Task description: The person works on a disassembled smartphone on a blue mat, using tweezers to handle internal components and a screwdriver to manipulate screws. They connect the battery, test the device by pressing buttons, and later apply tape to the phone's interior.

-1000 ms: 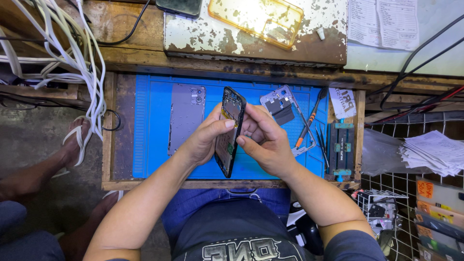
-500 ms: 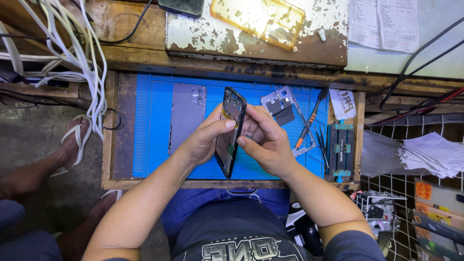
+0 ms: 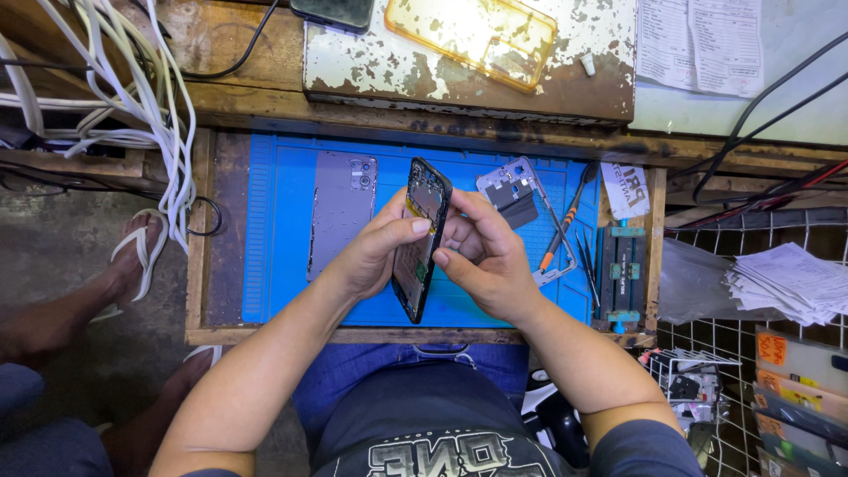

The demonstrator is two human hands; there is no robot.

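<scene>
White printed paper sheets (image 3: 702, 44) are lying at top right. A small white label w/ dark print (image 3: 624, 190) is sitting at the blue mat's right edge. Orange tags (image 3: 771, 349) are showing at lower right, beside a white paper stack (image 3: 786, 283).

both hands hold an opened phone (image 3: 422, 238) on edge above a blue mat (image 3: 283, 230) on the desk (image 3: 212, 265); the left hand (image 3: 375, 256) grips its left side, the right hand (image 3: 486, 256) its right side, thumb on the inner face. a grey back cover (image 3: 341, 212) lies left, a phone frame (image 3: 521, 199) and screwdriver (image 3: 565, 221) right
</scene>
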